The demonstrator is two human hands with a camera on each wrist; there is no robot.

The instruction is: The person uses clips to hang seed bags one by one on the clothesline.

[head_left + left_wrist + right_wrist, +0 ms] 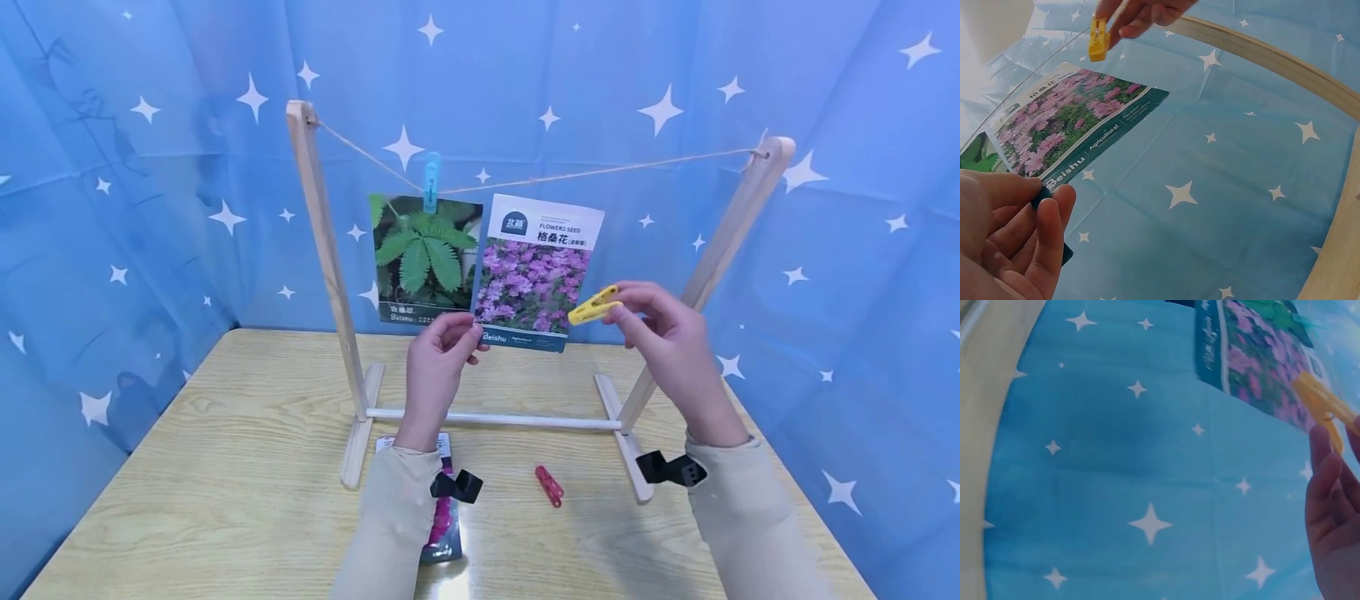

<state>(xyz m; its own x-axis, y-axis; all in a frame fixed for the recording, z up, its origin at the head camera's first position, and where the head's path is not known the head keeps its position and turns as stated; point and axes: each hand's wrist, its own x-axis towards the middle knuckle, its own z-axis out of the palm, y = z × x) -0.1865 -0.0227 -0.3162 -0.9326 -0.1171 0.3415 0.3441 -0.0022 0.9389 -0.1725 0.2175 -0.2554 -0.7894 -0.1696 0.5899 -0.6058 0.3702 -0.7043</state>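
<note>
My left hand (442, 367) pinches the lower left corner of a seed packet (536, 275) with pink flowers, held up just below the string (600, 171). In the left wrist view, thumb and fingers close on the corner of that packet (1066, 128). My right hand (667, 346) holds a yellow clothespin (595, 306) by its handle end, to the right of the packet. The clothespin (1319, 403) points toward the packet in the right wrist view. Left of the flower packet, a green-leaf seed packet (427, 267) hangs from the string by a blue clothespin (431, 182).
A wooden frame with a left post (326, 258) and right post (738, 217) carries the string. A white rod (495, 419) joins its feet. On the table (225, 483) lie a red clothespin (549, 486) and another packet (444, 533), partly under the left sleeve.
</note>
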